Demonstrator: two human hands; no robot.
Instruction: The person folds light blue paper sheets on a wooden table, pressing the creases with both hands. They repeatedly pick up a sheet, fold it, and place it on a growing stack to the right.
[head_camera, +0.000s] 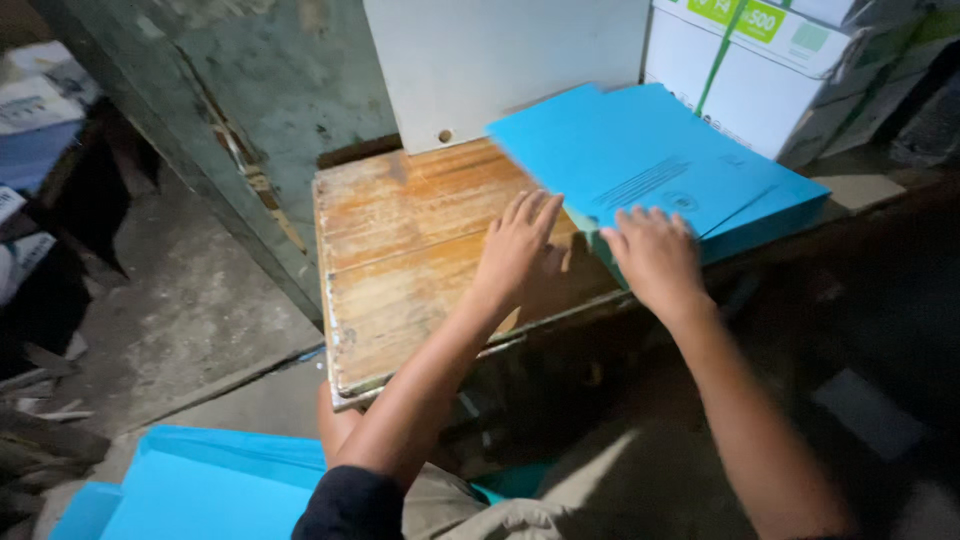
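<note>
A worn wooden table (400, 260) is standing by a green wall (290, 90). White boxes (760, 80) are sitting behind it. A stack of blue folders (660, 165) is lying on the right side of the table, hanging a bit over the edge. The right hand (655, 258) is pressing down on the stack, fingers spread. The left hand (520, 245) is lying flat and loose, touching the stack's left edge. More blue folders (200, 485) are lying down below.
</note>
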